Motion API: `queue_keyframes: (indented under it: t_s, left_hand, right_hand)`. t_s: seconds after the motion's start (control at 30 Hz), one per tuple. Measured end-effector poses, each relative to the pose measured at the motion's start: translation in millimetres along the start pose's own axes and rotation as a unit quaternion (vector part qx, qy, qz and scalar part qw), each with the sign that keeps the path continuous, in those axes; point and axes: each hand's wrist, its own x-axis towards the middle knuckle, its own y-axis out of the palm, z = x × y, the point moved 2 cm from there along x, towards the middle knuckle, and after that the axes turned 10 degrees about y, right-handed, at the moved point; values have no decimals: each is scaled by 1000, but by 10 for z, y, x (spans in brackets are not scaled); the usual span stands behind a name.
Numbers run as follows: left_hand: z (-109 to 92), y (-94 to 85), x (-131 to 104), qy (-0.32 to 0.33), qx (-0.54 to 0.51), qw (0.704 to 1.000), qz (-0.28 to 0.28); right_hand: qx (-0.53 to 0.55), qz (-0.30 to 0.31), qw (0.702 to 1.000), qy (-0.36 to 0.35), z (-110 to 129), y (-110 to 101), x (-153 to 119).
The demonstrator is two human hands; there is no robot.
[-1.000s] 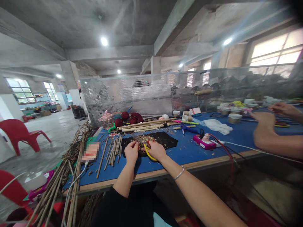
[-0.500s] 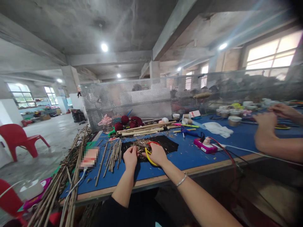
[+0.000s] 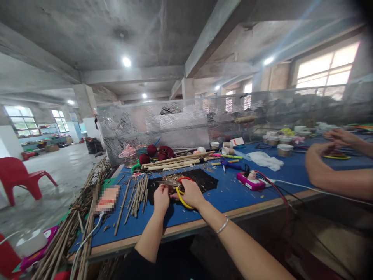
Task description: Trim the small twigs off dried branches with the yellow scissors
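Observation:
My right hand (image 3: 192, 193) is wrapped around a pair of scissors (image 3: 181, 198) with one red and one yellow handle. Their blades point left, over the far side of my left hand (image 3: 161, 197). The fingers of that hand are pinched together close to the blades; whatever they grip is too small to make out. Beneath both hands lies a black cloth (image 3: 207, 181) scattered with pale chips and shavings. Short cut sticks (image 3: 141, 193) lie in a loose row just left of my left hand.
Long twigs (image 3: 65, 233) are heaped along the table's left edge by a blurred object (image 3: 107, 199) with a white cable. Dark red yarn balls (image 3: 165, 153) and pale rods (image 3: 171, 163) lie behind the cloth. A purple power strip (image 3: 250, 181) and a co-worker's arms (image 3: 329, 165) are at right.
The scissor blades have swung left, nearer my left fingers, and my hands have drawn slightly closer together. The whole view has shifted a little.

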Motion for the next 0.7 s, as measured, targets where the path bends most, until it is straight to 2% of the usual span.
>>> queue_keyframes:
  t_s: [0.2,0.43,0.57,0.7]
  left_hand:
    - [-3,39,-12,-2,-51,998,25]
    - [-38,16,-14,14,-18,1000,-5]
    - [-29,4,-8,21,-9,1000,-4]
    - [24,0,5,1,-13,1000,-7]
  right_hand:
    - [2,36,999,21,12,-38,0]
    - [-39,93,992,81,-1,-12,-2]
    - [-47,97,990,87,-9,18,-3]
    - [-52,94,990,89,-3,19,-9]
